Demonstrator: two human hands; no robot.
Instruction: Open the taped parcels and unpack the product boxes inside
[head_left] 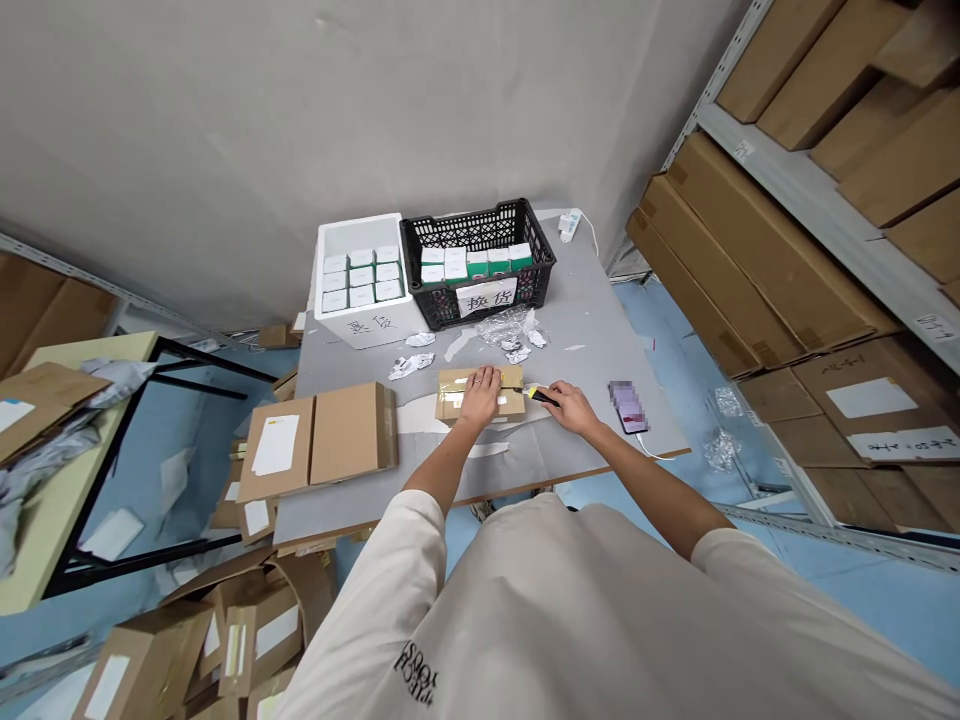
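Note:
A small taped cardboard box [514, 404] lies on the grey table in front of me. My left hand [481, 394] rests flat on top of it, fingers stretched out, holding it down. At the box's right end, my right hand [571, 406] grips a black and yellow utility knife [541, 396]. The knife's tip points left and meets the box near its taped seam; whether the blade is in the tape I cannot tell. Crumpled white paper [411, 366] and clear plastic wrap [504, 328] lie just beyond the box.
A white foam box [364, 328] and a black crate [540, 285], both holding small white-topped boxes, stand at the table's back. Two cardboard boxes [352, 434] sit at the left. A phone [628, 407] with a cable lies right. Shelves of cartons [780, 250] flank the right side.

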